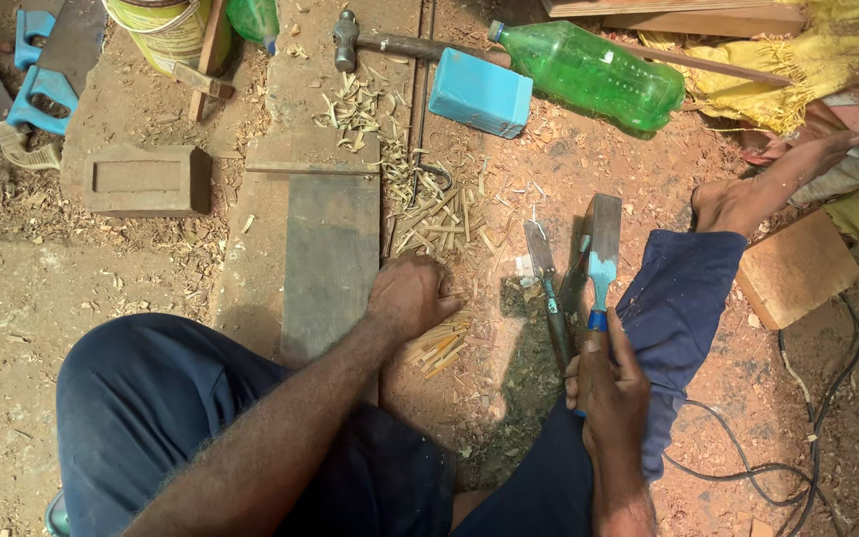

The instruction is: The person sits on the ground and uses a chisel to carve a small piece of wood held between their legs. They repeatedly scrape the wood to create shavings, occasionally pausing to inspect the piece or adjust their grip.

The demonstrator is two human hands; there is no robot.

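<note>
My right hand (pixel 610 390) grips the handle of a wide chisel (pixel 602 251) with a blue collar, its flat blade pointing away from me over the dirt floor. A narrower chisel (pixel 547 288) lies on the ground just left of it. My left hand (pixel 412 295) is closed, resting on a pile of thin split wood sticks (pixel 439 348) beside a dark flat plank (pixel 330 259). More split sticks (pixel 444 219) lie scattered beyond that hand. I sit on the ground in dark blue trousers, one bare foot (pixel 738 199) stretched out to the right.
A hammer (pixel 380 42), blue rectangular block (pixel 479 94) and green plastic bottle (pixel 594 72) lie at the top. A brick (pixel 146 181), blue-handled saw (pixel 47 70) and bucket (pixel 166 30) are at upper left. A wooden block (pixel 795 268) and black cable (pixel 807 438) are at right.
</note>
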